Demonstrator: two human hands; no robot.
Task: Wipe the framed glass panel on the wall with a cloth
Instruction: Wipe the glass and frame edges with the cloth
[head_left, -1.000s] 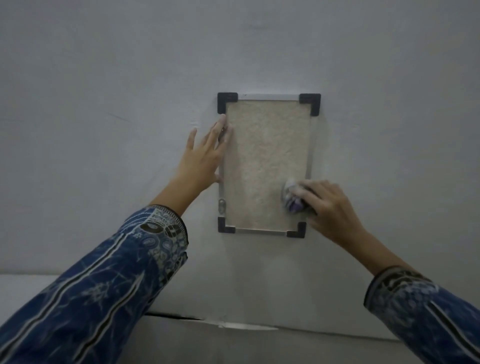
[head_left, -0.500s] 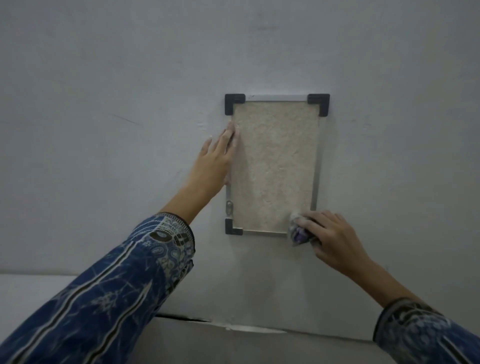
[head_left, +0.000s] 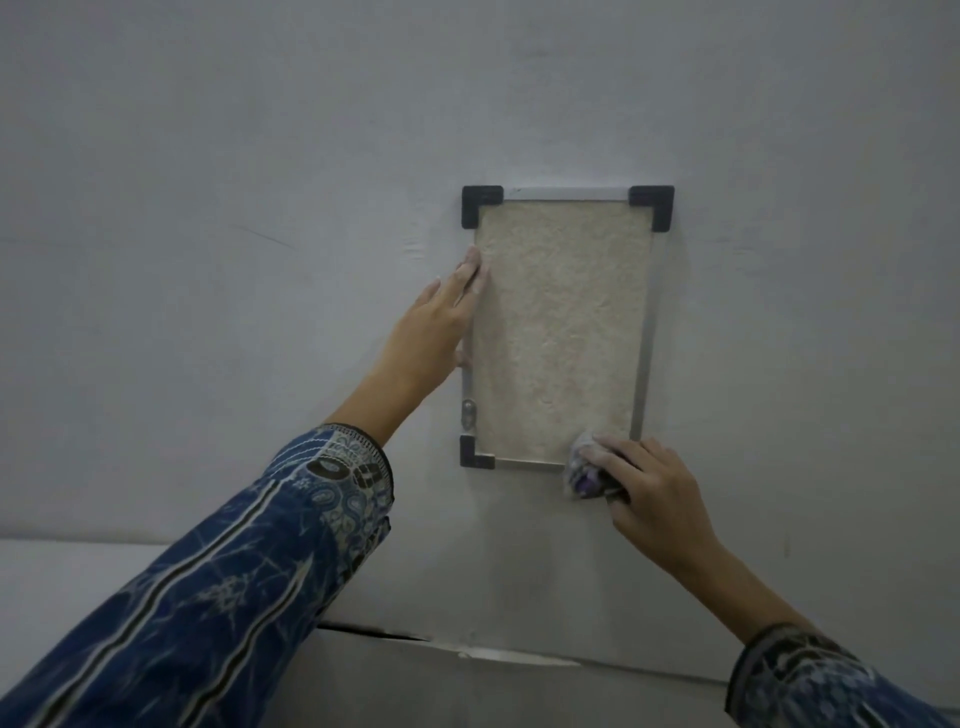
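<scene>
A tall framed glass panel (head_left: 561, 332) hangs on the grey wall, with a beige textured face, thin metal edges and black corner pieces. My left hand (head_left: 434, 327) lies flat with straight fingers against the panel's left edge, pressing on the frame and wall. My right hand (head_left: 652, 491) grips a small bunched cloth (head_left: 584, 467), white with purple, and holds it against the panel's bottom right corner, hiding that corner piece.
The grey wall (head_left: 208, 260) surrounds the panel on all sides. A ledge or seam (head_left: 395, 636) with a dark crack runs across the lower part of the view, below my arms. A small metal clip (head_left: 469, 413) sits on the frame's left edge.
My right hand has slid the cloth down the panel's right side to the bottom right corner. My left hand has stayed flat on the left edge.
</scene>
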